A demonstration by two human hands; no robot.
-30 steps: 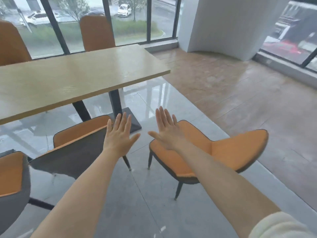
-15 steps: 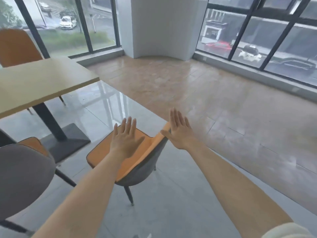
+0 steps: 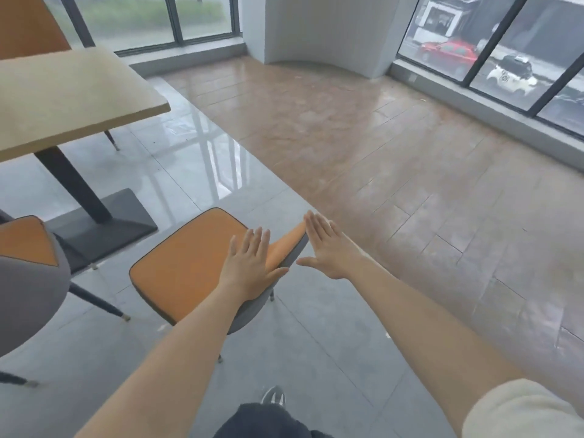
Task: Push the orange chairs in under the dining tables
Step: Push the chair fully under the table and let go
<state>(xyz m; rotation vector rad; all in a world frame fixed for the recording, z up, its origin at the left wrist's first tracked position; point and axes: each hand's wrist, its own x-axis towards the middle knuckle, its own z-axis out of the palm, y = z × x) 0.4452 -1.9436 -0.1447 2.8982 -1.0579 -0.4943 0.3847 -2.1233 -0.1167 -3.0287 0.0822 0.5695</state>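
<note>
Tiled floor [image 3: 316, 358], left hand [image 3: 251, 268] over orange chair [image 3: 186, 263]

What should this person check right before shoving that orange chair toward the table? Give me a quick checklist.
1. Left hand and right hand open, fingers straight: ok.
2. Hands pressing on the back of the chair: cannot tell; contact is not plain from above.
3. Chair tucked under the table: not ok; it stands out on the floor.
4. Seat front turned roughly toward the table base: ok.
5. Gap to the neighbour chair on the left: ok; they stand apart.
</note>
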